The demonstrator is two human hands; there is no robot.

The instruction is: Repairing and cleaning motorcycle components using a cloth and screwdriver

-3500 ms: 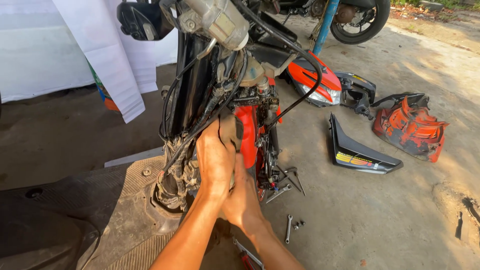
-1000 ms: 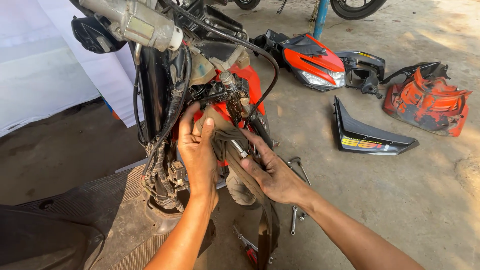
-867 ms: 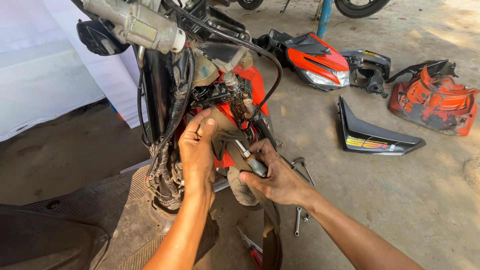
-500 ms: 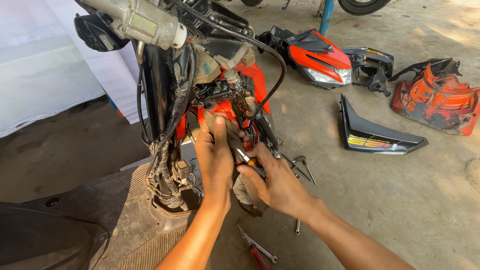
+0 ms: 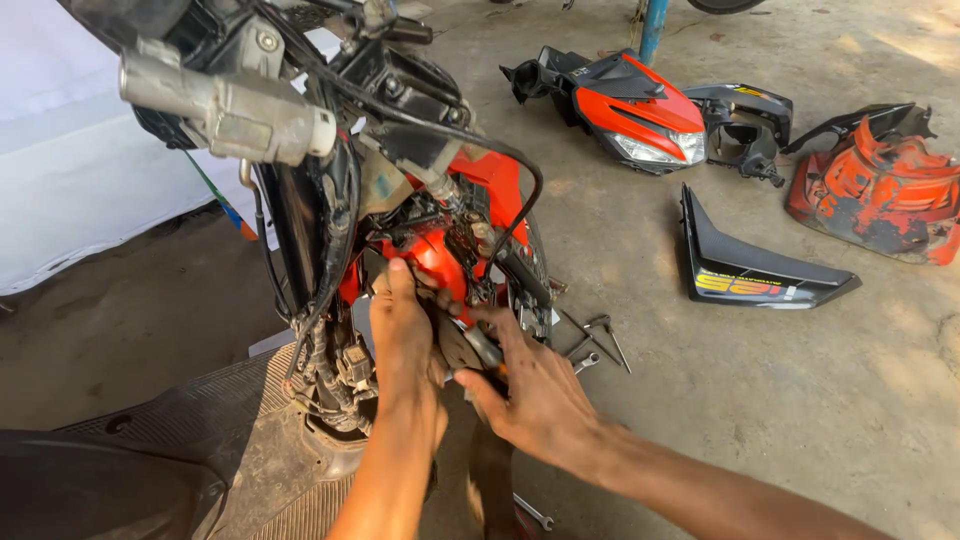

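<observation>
dusty concrete floor (image 5: 800,400) carries an orange headlight cowl (image 5: 630,115), black side panel (image 5: 755,270), orange fairing (image 5: 875,190), loose wrenches (image 5: 595,340).

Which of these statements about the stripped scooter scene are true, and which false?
1. Both hands work at the scooter's front, left hand flat against the red panel. True.
2. The body panel with the headlight is mounted on the scooter. False: it lies on the concrete floor.
3. Small metal tools lie on the floor beside the right hand. True.
4. The black trim panel rests in the right hand. False: it lies on the floor, apart.
</observation>
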